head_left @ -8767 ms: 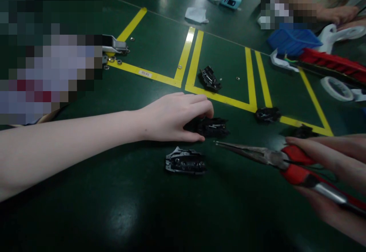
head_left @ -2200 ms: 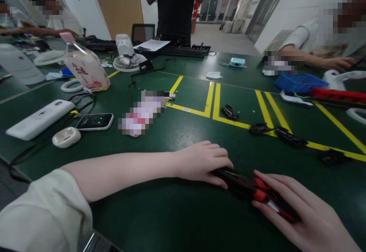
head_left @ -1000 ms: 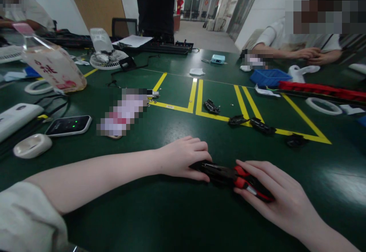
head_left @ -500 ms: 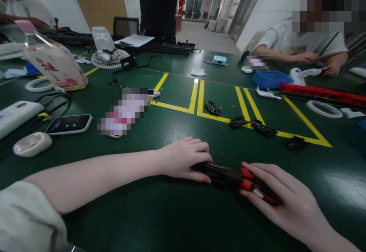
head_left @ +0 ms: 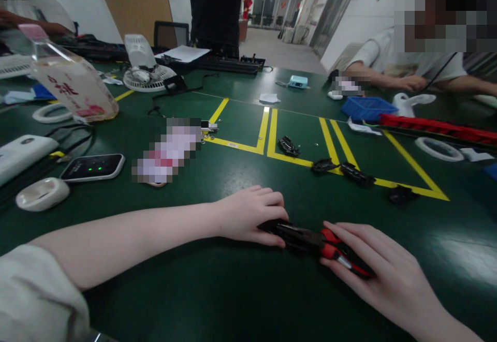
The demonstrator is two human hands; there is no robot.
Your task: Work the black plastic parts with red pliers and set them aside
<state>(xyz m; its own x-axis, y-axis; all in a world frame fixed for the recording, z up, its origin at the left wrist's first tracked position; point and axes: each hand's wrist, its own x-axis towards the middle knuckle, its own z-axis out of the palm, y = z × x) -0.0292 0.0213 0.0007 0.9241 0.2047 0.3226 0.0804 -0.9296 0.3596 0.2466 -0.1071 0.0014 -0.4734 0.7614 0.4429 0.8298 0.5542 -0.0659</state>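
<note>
My left hand [head_left: 254, 217] is closed around one end of a black plastic part [head_left: 285, 227] just above the green table. Red-and-black pliers [head_left: 330, 243] are gripped in my right hand [head_left: 376, 264], with the handles between thumb and fingers. The pliers' jaws point left and meet the black part; exactly where they bite is too dark to make out. Farther forward, several similar black pieces lie along the yellow tape, among them one black piece [head_left: 357, 174] and another at the right [head_left: 403, 194].
A phone [head_left: 171, 150] and a black-faced device [head_left: 93, 168] lie left, near a white earbud-style case [head_left: 42, 194] and a drink bottle [head_left: 73, 80]. Farther off are a white fan [head_left: 149, 75], a blue bin [head_left: 368, 108] and tape rolls [head_left: 438, 148]. Other people are around the table.
My right hand and the pliers have shifted slightly left, toward the black part. My left hand stays almost still. The person at the right has moved their arms.
</note>
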